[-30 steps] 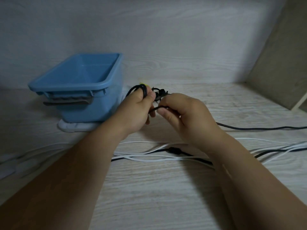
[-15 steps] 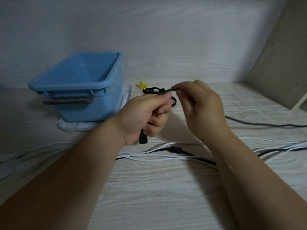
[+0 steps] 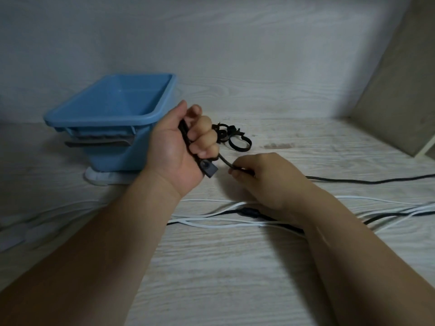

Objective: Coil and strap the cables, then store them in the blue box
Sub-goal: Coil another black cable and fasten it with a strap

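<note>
The black cable [image 3: 224,161] runs through the left hand [image 3: 179,147], whose fingers are curled tight round it, palm turned toward the camera. Its flat plug [image 3: 208,169] sticks out below that fist. A short span of the cable crosses to the right hand [image 3: 263,175], which pinches it between thumb and fingertips just beside the left hand's heel. From the right hand the rest trails away to the right across the table [image 3: 235,278]. How many loops sit inside the left fist cannot be told.

Just behind the left hand's knuckles lies a heap of black straps [image 3: 233,137]. The blue box [image 3: 101,122] stands just left of the left hand, with nothing visible inside it. Near both wrists, white cables [image 3: 211,223] lie tangled with another dark lead.

The risks, as I judge them: the long tail could drag on the table and pull a turn loose from the left fist, or twist and make an uneven coil. The right wrist also rests close to the white cables and could snag them.

Half a second earlier the right hand was up above the left fist, by the straps. It has since come down and out to the right, and the left hand has turned its palm up.
</note>
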